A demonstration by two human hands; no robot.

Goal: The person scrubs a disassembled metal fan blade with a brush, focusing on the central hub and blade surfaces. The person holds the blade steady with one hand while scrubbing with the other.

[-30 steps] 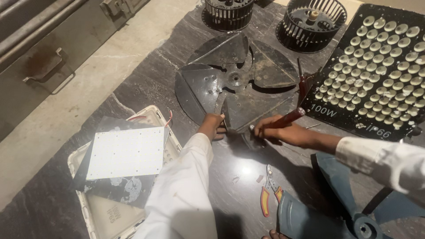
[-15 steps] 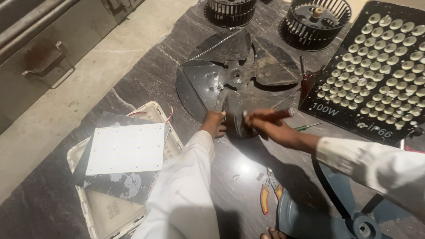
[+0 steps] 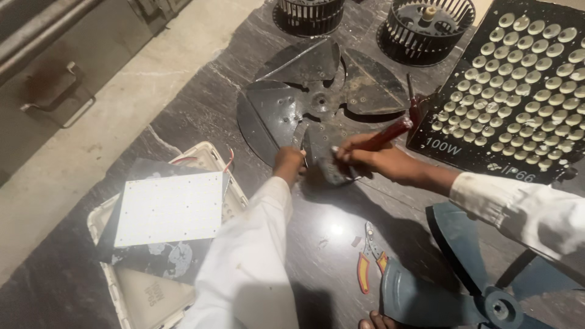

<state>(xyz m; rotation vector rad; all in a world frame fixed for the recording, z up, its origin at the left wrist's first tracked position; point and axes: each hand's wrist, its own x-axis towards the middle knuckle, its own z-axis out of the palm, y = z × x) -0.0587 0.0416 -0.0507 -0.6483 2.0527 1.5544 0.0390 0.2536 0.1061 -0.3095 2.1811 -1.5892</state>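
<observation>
A dark metal fan blade assembly (image 3: 317, 97) lies flat on the black stone surface. My left hand (image 3: 287, 163) grips the near blade's left edge. My right hand (image 3: 368, 159) holds a red-handled screwdriver (image 3: 390, 133) slanted down onto that same near blade (image 3: 323, 152), with its tip hidden under my fingers. Both sleeves are white.
A black LED floodlight panel (image 3: 518, 79) lies at the right. Two round blower wheels (image 3: 426, 24) stand at the far edge. A white tray with a white LED board (image 3: 167, 207) sits at the left. Orange-handled pliers (image 3: 368, 262) and a blue-grey fan blade (image 3: 451, 286) lie near me.
My right hand has moved left with the red screwdriver, from the blade's right side onto the near blade. The left hand stays on the blade's edge.
</observation>
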